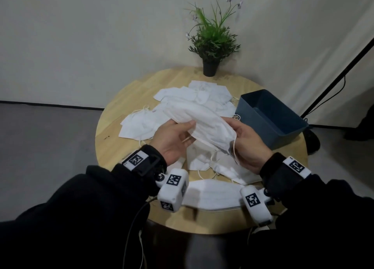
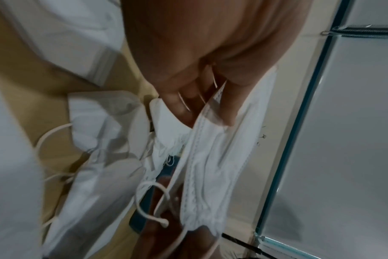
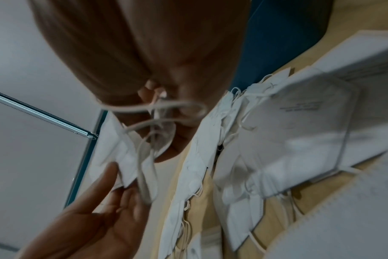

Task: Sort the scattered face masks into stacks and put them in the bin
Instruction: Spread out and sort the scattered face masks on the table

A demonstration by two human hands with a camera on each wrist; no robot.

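White pleated fabric, soft and creased, with thin cream ear loops dangling: a flat face mask (image 1: 204, 125) lifted above the round wooden table (image 1: 113, 139), in front of the bin (image 1: 271, 116). Pinched at its near-left edge by the left hand (image 1: 174, 141), thumb over the fabric, fingers curled beneath. Gripped at its near-right end by the right hand (image 1: 247, 145), fingers curled round the stitched edge, one loop hanging by the palm. Nearer than the bin, at the table's front edge, a flat stack of similar masks (image 1: 212, 193). Left of the bin, a scattered heap of white folded masks (image 1: 182, 104), loops tangled. Blue, open-topped, tilted-looking bin at the table's right side. Behind the bin, a potted plant (image 1: 212, 44).
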